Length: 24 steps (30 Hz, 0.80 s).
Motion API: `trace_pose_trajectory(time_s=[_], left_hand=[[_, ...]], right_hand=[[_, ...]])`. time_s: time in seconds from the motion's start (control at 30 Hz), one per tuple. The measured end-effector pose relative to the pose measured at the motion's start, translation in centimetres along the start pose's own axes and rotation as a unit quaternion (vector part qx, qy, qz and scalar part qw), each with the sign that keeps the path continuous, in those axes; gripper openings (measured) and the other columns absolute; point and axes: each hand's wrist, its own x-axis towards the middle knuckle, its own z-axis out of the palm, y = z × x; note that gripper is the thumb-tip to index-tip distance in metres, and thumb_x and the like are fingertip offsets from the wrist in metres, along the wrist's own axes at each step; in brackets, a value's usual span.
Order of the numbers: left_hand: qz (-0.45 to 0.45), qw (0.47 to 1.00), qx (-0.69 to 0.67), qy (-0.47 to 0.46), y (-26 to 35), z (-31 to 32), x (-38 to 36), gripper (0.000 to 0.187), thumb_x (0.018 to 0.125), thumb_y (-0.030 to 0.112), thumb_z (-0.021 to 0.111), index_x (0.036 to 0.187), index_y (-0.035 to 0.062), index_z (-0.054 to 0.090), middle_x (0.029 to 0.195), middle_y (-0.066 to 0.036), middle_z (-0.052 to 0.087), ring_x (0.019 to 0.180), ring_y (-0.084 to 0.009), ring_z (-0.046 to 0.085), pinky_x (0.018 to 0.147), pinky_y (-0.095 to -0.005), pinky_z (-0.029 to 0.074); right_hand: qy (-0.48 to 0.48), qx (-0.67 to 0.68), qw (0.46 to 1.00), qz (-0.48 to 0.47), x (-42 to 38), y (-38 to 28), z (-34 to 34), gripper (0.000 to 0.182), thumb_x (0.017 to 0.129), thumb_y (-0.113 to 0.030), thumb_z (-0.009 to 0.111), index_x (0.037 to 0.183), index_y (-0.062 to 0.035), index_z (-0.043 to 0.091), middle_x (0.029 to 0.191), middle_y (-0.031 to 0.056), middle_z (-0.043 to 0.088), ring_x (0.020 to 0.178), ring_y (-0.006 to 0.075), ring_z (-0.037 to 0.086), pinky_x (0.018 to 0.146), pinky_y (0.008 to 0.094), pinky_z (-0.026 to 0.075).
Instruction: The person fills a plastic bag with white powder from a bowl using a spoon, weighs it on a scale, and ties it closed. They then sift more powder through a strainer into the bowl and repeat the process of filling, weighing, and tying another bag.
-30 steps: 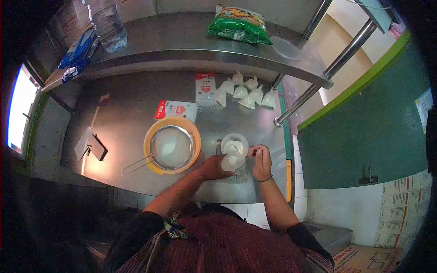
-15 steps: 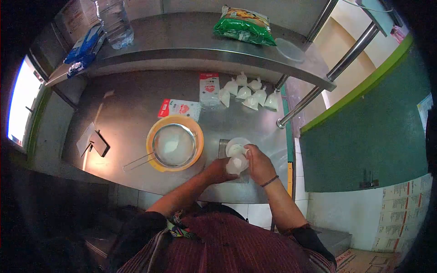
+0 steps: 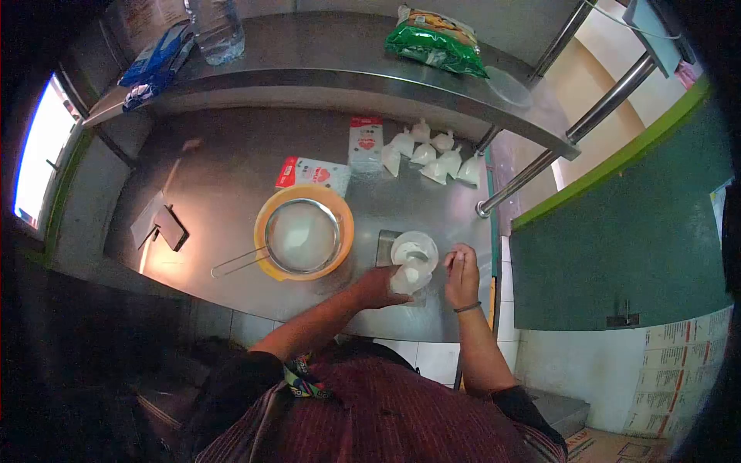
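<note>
My left hand (image 3: 380, 288) is wrapped round a small plastic bag of white powder (image 3: 409, 278), tilted beside a round white tub (image 3: 427, 242) with white powder inside. The tub stands on a dark flat plate (image 3: 385, 248), perhaps a scale. To the right of the tub, clear of the bag, my right hand (image 3: 462, 278) is raised with its fingers pressed together; what they hold, if anything, is too small to make out. Left of my hands, a metal sieve (image 3: 302, 236) with white powder rests on an orange bowl (image 3: 346, 208).
Several tied bags of white powder (image 3: 435, 169) and two red-white packets (image 3: 366, 143) (image 3: 312, 175) lie behind. A phone on a stand (image 3: 174, 228) is at left. A steel shelf (image 3: 309, 77) overhead holds a green bag (image 3: 436, 42), water bottle (image 3: 217, 31) and blue packets (image 3: 158, 62).
My right hand has let go of the bag and moved right, away from it. My left hand still holds the bag near the tub. The whole view has shifted slightly.
</note>
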Motion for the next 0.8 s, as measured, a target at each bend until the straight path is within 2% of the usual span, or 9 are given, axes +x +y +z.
trace_pose_trajectory(time_s=[0.1,0.17,0.23,0.3,0.4,0.47,0.57,0.7,0.8], left_hand=[[0.021,1.0,-0.004,0.013,-0.1,0.2,0.0,0.081,0.07,0.045,0.085,0.132,0.0017,0.055,0.118,-0.024,0.066,0.109,-0.0389,0.064,0.095,-0.0457,0.05],[0.01,1.0,-0.007,0.006,0.2,0.2,0.0,0.077,0.071,0.044,0.085,0.13,0.0032,0.056,0.118,-0.022,0.067,0.11,-0.0372,0.065,0.097,-0.0449,0.05],[-0.003,1.0,-0.01,0.001,0.8,-0.2,-0.2,0.074,0.072,0.043,0.085,0.128,0.0046,0.058,0.119,-0.02,0.067,0.111,-0.0355,0.065,0.098,-0.044,0.05],[0.046,0.998,-0.052,0.012,1.1,-0.5,-0.5,0.073,0.072,0.044,0.084,0.128,0.0049,0.058,0.119,-0.02,0.067,0.111,-0.0359,0.065,0.098,-0.0444,0.05],[0.042,0.999,0.002,-0.004,0.6,-0.3,-0.1,0.082,0.07,0.044,0.085,0.134,0.0039,0.053,0.118,-0.023,0.066,0.11,-0.0385,0.064,0.097,-0.0445,0.05],[0.036,0.999,-0.005,-0.013,0.8,-0.6,-0.2,0.082,0.07,0.043,0.085,0.134,0.0033,0.052,0.118,-0.023,0.066,0.11,-0.0382,0.064,0.097,-0.0443,0.05],[0.024,0.999,-0.017,-0.03,1.2,-1.1,-0.6,0.083,0.071,0.043,0.085,0.135,0.0024,0.051,0.12,-0.023,0.065,0.111,-0.0377,0.064,0.098,-0.0442,0.049],[0.004,0.998,-0.009,-0.065,1.8,-1.9,-1.2,0.084,0.071,0.042,0.085,0.136,0.0026,0.05,0.123,-0.023,0.064,0.112,-0.0376,0.064,0.099,-0.0443,0.049],[0.023,0.999,-0.026,-0.037,2.4,-2.4,-2.0,0.084,0.071,0.042,0.085,0.136,0.0028,0.051,0.123,-0.023,0.065,0.113,-0.0375,0.063,0.1,-0.0441,0.049]], right_hand=[[0.029,-0.023,0.999,-0.007,-0.4,0.4,0.1,0.028,0.108,-0.026,0.036,0.116,-0.0033,0.051,0.08,0.0026,0.056,0.067,0.0097,0.05,0.062,0.026,0.043],[0.062,0.012,0.996,0.055,-1.0,0.9,0.7,0.025,0.108,-0.024,0.036,0.114,-0.0041,0.05,0.077,0.0013,0.054,0.064,0.0089,0.047,0.059,0.0253,0.042],[0.09,0.04,0.993,0.059,-2.0,2.2,1.6,0.022,0.108,-0.022,0.037,0.114,-0.0052,0.05,0.077,0.0007,0.053,0.062,0.0077,0.046,0.056,0.0237,0.041],[0.117,0.067,0.989,0.063,-2.8,2.7,2.2,0.019,0.108,-0.019,0.037,0.115,-0.0063,0.049,0.077,0.0001,0.052,0.061,0.0064,0.045,0.053,0.022,0.039],[0.131,0.089,0.985,0.075,-3.5,2.7,2.7,0.016,0.107,-0.015,0.037,0.116,-0.0079,0.048,0.079,0.0002,0.052,0.06,0.0072,0.046,0.052,0.0221,0.04],[0.149,0.176,0.966,0.116,-3.4,2.7,3.0,0.016,0.104,-0.01,0.039,0.117,-0.0092,0.048,0.081,0.0012,0.054,0.059,0.0088,0.048,0.052,0.0234,0.041],[0.167,0.251,0.94,0.159,-3.1,2.9,3.2,0.016,0.105,-0.011,0.038,0.117,-0.0078,0.047,0.082,0.0035,0.054,0.059,0.0103,0.049,0.054,0.0257,0.044],[0.205,0.276,0.921,0.182,-2.6,3.1,3.0,0.021,0.101,-0.007,0.041,0.12,-0.011,0.049,0.084,0.003,0.057,0.059,0.0123,0.052,0.052,0.026,0.043],[0.218,0.315,0.903,0.195,-2.4,2.7,2.6,0.022,0.101,-0.006,0.041,0.12,-0.0109,0.05,0.085,0.0038,0.057,0.059,0.013,0.052,0.053,0.0256,0.044]])
